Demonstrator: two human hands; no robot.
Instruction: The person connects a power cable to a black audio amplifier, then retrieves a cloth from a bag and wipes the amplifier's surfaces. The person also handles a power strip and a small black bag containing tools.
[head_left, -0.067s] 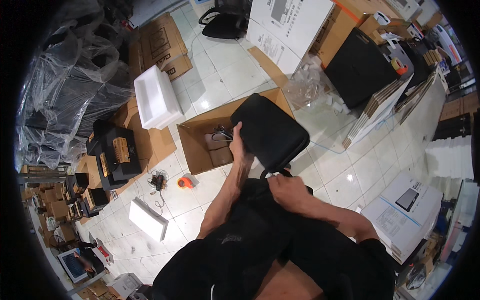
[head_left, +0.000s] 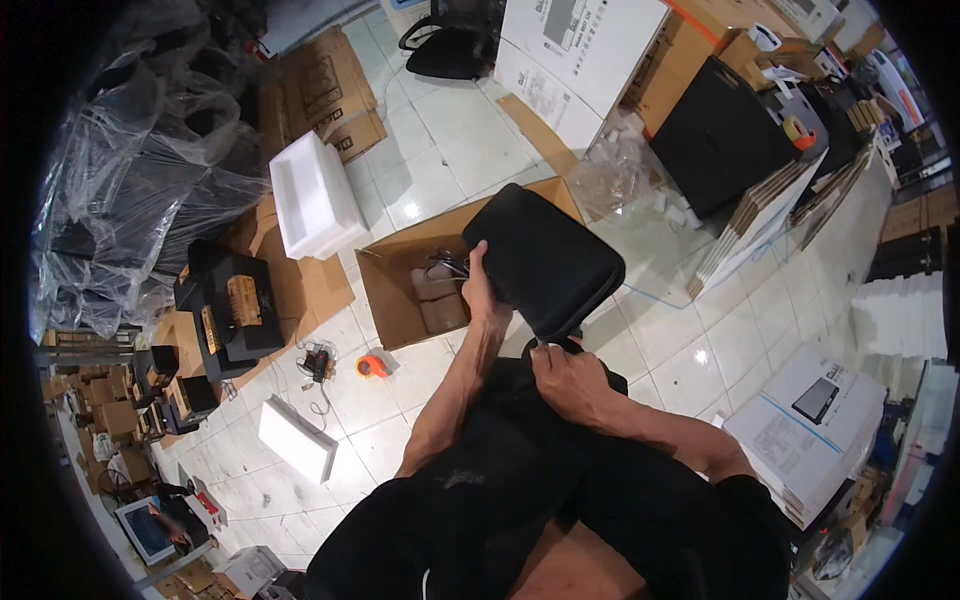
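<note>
Left hand (head_left: 480, 290): fingers clamped on the black case's (head_left: 545, 258) left edge.
Right hand (head_left: 568, 380): fingers curled together at the case's lower corner.
Open cardboard box (head_left: 395, 290): on the floor beneath the case.

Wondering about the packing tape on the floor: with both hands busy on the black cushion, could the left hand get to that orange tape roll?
Probably yes. The left hand grips the black cushion's edge, and the orange tape roll lies on bare tile below and left of the open cardboard box, nothing between. It would have to let go first.
</note>
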